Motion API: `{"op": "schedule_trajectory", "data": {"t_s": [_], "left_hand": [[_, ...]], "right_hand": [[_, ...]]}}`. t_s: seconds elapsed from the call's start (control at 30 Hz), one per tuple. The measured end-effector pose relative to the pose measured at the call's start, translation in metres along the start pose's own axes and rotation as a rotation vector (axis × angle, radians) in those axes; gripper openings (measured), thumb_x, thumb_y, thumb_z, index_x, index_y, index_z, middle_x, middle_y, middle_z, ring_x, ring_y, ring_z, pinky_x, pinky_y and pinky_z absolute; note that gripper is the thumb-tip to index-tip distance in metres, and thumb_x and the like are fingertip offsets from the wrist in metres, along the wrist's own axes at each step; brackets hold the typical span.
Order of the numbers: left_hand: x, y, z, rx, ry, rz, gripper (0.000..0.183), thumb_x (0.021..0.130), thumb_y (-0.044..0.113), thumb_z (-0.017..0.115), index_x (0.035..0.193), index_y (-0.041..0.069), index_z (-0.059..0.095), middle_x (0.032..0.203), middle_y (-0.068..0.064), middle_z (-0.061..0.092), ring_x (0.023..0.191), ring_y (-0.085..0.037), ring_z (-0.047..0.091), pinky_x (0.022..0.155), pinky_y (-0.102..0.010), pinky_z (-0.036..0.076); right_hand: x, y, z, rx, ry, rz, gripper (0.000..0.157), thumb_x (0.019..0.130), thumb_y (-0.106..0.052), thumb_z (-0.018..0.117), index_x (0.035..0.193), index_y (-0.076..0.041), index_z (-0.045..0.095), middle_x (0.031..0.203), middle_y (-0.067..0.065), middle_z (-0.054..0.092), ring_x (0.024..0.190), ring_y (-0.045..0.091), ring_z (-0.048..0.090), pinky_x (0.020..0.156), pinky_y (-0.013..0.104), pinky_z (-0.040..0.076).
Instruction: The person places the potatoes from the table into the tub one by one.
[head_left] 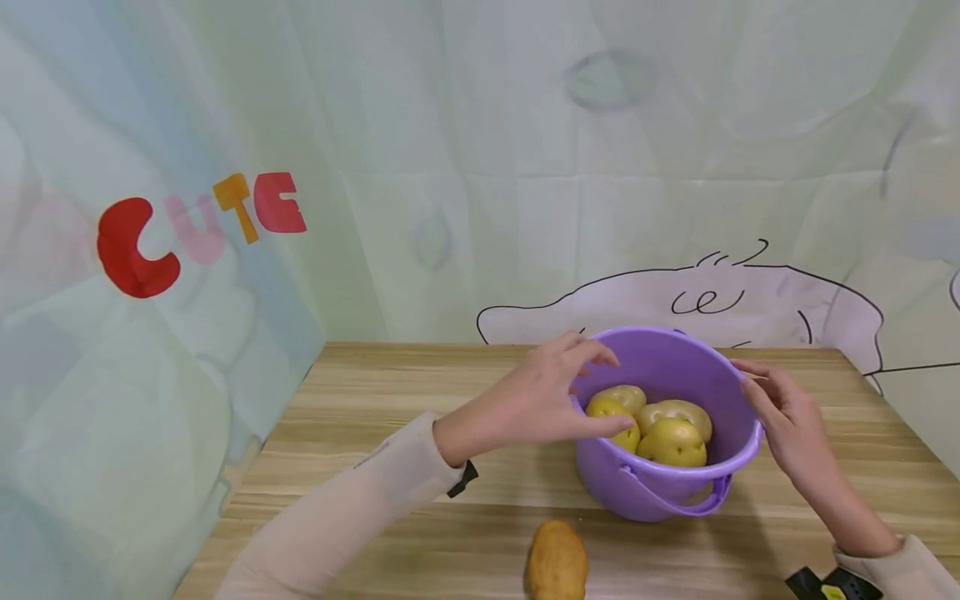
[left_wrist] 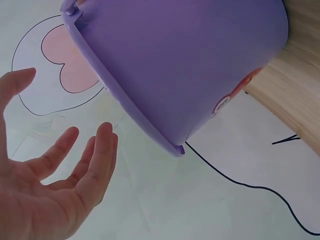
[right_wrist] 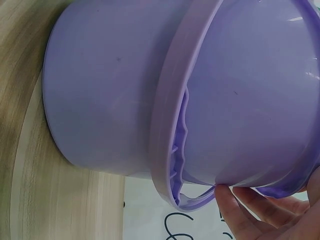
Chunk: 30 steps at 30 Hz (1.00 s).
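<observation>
A purple plastic bucket point(head_left: 611, 483) stands upright on the wooden table, its handle hanging at the front. Inside lie several yellow potatoes point(head_left: 672, 443). My left hand point(head_left: 551, 396) hovers over the bucket's left rim, thumb and fingers spread apart, holding nothing. In the left wrist view, that hand point(left_wrist: 60, 190) shows loosely bent fingers, apart from the bucket wall point(left_wrist: 185, 65). On the right side, my right hand point(head_left: 787, 421) touches the rim with nearly straight fingers. The right wrist view shows its fingertips point(right_wrist: 227, 200) against the bucket's side; its thumb is mostly out of view.
One oblong, orange-brown potato point(head_left: 557, 562) lies on the table point(head_left: 450, 546) in front of the bucket, cut by the frame's lower edge. Behind the table hangs a pale printed cloth point(head_left: 420, 167) with coloured letters at left.
</observation>
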<state>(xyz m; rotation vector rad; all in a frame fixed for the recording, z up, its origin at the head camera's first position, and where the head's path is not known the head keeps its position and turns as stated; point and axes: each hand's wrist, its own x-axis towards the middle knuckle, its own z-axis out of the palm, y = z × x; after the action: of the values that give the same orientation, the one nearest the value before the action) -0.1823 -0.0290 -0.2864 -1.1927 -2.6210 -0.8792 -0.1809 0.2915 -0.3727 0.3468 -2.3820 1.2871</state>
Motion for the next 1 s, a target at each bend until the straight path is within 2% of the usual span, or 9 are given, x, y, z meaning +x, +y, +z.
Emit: {"op": "schedule_trajectory", "data": {"t_s": [0.07, 0.2, 0.3, 0.37, 0.47, 0.8, 0.9, 1.0], "left_hand": [[-0.003, 0.000, -0.001, -0.002, 0.009, 0.006, 0.054, 0.083, 0.048, 0.077, 0.122, 0.016, 0.059, 0.119, 0.003, 0.056, 0.083, -0.006, 0.057, 0.073, -0.016, 0.048], [-0.009, 0.000, -0.003, 0.039, 0.031, 0.022, 0.052, 0.084, 0.047, 0.076, 0.122, 0.015, 0.061, 0.117, 0.002, 0.058, 0.084, -0.009, 0.058, 0.073, -0.019, 0.047], [-0.014, -0.001, -0.005, 0.060, 0.038, 0.009, 0.050, 0.085, 0.046, 0.075, 0.122, 0.015, 0.062, 0.115, 0.002, 0.060, 0.089, -0.010, 0.057, 0.073, -0.020, 0.046], [-0.017, -0.001, -0.007, 0.068, 0.040, -0.005, 0.050, 0.085, 0.047, 0.074, 0.121, 0.015, 0.062, 0.115, 0.003, 0.060, 0.092, -0.011, 0.057, 0.073, -0.020, 0.046], [-0.022, -0.002, -0.008, 0.071, 0.040, -0.027, 0.049, 0.085, 0.048, 0.074, 0.120, 0.016, 0.062, 0.116, 0.004, 0.060, 0.097, -0.010, 0.057, 0.075, -0.021, 0.047], [-0.040, -0.009, -0.010, 0.072, 0.024, -0.039, 0.047, 0.086, 0.048, 0.074, 0.120, 0.019, 0.061, 0.114, 0.003, 0.058, 0.099, -0.009, 0.056, 0.075, -0.023, 0.049], [-0.045, -0.010, -0.010, 0.056, 0.015, -0.048, 0.047, 0.086, 0.048, 0.074, 0.121, 0.020, 0.062, 0.114, 0.004, 0.058, 0.099, -0.009, 0.056, 0.074, -0.024, 0.050], [-0.049, -0.012, -0.010, 0.042, 0.008, -0.044, 0.048, 0.086, 0.047, 0.074, 0.122, 0.020, 0.061, 0.115, 0.004, 0.059, 0.099, -0.010, 0.056, 0.075, -0.024, 0.050]], "right_hand": [[0.000, 0.000, 0.000, -0.001, 0.000, -0.001, 0.035, 0.105, -0.014, 0.049, 0.133, 0.006, 0.056, 0.098, -0.025, 0.061, 0.086, -0.007, 0.060, 0.069, 0.011, 0.048], [0.000, -0.002, 0.001, -0.015, -0.002, 0.004, 0.036, 0.105, -0.015, 0.048, 0.133, 0.006, 0.055, 0.104, 0.005, 0.070, 0.086, -0.008, 0.059, 0.069, 0.011, 0.048], [0.000, -0.003, 0.001, -0.026, -0.007, 0.008, 0.037, 0.106, -0.015, 0.047, 0.134, 0.007, 0.054, 0.111, 0.031, 0.065, 0.087, -0.010, 0.058, 0.069, 0.011, 0.048], [0.000, -0.004, 0.000, -0.028, -0.011, 0.010, 0.037, 0.106, -0.016, 0.046, 0.135, 0.007, 0.053, 0.113, 0.034, 0.063, 0.087, -0.010, 0.057, 0.069, 0.010, 0.047], [0.000, -0.004, 0.000, -0.032, -0.013, 0.015, 0.037, 0.106, -0.015, 0.046, 0.135, 0.007, 0.053, 0.112, 0.033, 0.063, 0.086, -0.010, 0.058, 0.068, 0.010, 0.047], [0.000, -0.003, 0.000, -0.036, -0.018, 0.020, 0.037, 0.106, -0.016, 0.046, 0.135, 0.006, 0.053, 0.112, 0.031, 0.064, 0.086, -0.010, 0.058, 0.068, 0.011, 0.047], [0.000, -0.002, 0.000, -0.029, -0.015, 0.017, 0.036, 0.106, -0.016, 0.047, 0.134, 0.006, 0.054, 0.106, 0.011, 0.070, 0.086, -0.009, 0.059, 0.069, 0.011, 0.048], [0.001, -0.002, -0.001, -0.022, -0.013, 0.013, 0.036, 0.105, -0.015, 0.048, 0.133, 0.006, 0.055, 0.101, -0.012, 0.066, 0.086, -0.008, 0.059, 0.069, 0.011, 0.048]]}}
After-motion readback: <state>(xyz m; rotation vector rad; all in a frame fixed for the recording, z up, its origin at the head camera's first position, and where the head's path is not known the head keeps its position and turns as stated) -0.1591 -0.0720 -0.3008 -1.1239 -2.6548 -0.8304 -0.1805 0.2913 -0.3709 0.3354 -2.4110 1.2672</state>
